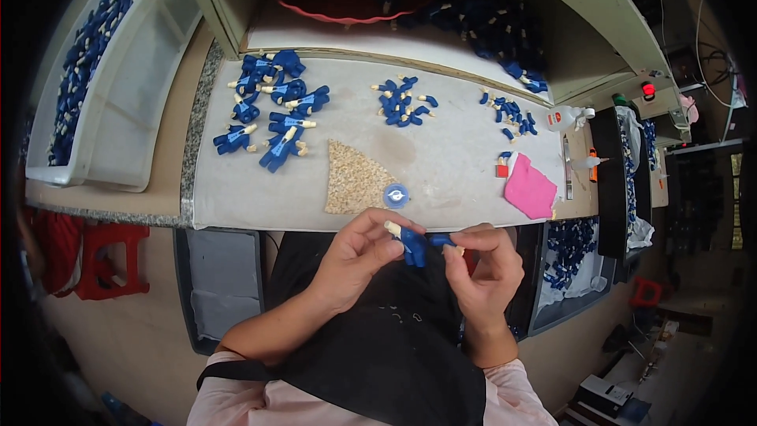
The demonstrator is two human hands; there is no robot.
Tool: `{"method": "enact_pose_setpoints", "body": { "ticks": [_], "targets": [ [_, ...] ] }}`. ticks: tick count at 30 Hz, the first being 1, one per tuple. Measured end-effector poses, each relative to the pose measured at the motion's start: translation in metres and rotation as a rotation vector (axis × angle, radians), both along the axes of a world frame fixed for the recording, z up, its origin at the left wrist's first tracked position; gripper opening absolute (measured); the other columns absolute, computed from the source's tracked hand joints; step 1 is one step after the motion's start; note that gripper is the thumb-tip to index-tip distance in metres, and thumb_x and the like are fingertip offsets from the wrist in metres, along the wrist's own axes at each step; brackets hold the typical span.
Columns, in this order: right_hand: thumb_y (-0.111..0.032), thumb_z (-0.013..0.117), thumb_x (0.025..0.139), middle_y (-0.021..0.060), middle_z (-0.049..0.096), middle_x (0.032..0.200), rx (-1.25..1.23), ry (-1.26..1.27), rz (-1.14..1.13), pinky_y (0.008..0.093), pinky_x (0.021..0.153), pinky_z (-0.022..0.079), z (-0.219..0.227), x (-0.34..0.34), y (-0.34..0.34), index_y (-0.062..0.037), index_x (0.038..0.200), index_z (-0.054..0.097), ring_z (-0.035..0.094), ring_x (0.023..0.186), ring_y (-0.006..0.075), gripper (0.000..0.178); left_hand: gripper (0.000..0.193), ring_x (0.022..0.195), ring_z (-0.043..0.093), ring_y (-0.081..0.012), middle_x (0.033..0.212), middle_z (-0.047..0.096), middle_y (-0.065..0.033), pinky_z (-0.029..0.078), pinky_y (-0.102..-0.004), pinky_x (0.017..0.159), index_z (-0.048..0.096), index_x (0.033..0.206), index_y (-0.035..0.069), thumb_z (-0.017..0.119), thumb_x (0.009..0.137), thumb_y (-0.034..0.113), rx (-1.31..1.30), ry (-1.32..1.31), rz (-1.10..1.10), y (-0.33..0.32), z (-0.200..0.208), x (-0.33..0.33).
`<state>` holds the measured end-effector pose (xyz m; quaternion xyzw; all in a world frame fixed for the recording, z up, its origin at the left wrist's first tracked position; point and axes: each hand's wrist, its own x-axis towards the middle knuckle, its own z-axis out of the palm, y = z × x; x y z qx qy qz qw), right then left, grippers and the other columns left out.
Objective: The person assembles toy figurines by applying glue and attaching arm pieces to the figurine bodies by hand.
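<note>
Worktop (264,197), both hands (347,260) (485,268) pinching blue pieces (413,246) (441,240)

right hand (487,272) partly hides 1 blue piece (440,241); white bin (146,83) cropped.

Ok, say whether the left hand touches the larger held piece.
Touching: the head view shows the left hand pinching the larger held piece, thumb against it.

Red stool (134,263) and grey crate (186,284)
</note>
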<state>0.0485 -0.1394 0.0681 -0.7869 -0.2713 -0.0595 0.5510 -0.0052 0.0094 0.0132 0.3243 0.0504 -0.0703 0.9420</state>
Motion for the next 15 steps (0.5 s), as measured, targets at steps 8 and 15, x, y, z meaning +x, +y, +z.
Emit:
{"method": "enact_pose_setpoints", "body": {
  "ticks": [8, 15],
  "targets": [
    [0.006, 0.067, 0.064, 0.0100, 0.059, 0.069, -0.081, -0.064, -0.055, 0.0225, 0.050, 0.045, -0.002, -0.007, -0.002, 0.0007, 0.079, 0.057, 0.058, 0.056, 0.0149, 0.019, 0.023, 0.106, 0.048, -0.0161, 0.110, 0.051, -0.0118, 0.037, -0.0285, 0.091, 0.047, 0.104, 0.002, 0.051, 0.082, -0.005, 0.127, -0.168, 0.106, -0.015, 0.001, 0.000],
    [0.006, 0.068, 0.063, 0.0101, 0.059, 0.067, -0.113, -0.129, -0.046, 0.0234, 0.049, 0.045, -0.004, -0.007, -0.002, 0.0007, 0.078, 0.056, 0.058, 0.054, 0.0164, 0.019, 0.024, 0.108, 0.047, -0.0169, 0.112, 0.049, -0.0124, 0.036, -0.0290, 0.093, 0.046, 0.104, 0.002, 0.050, 0.082, -0.007, 0.151, -0.181, 0.109, -0.016, 0.002, -0.001]
  ]
}}
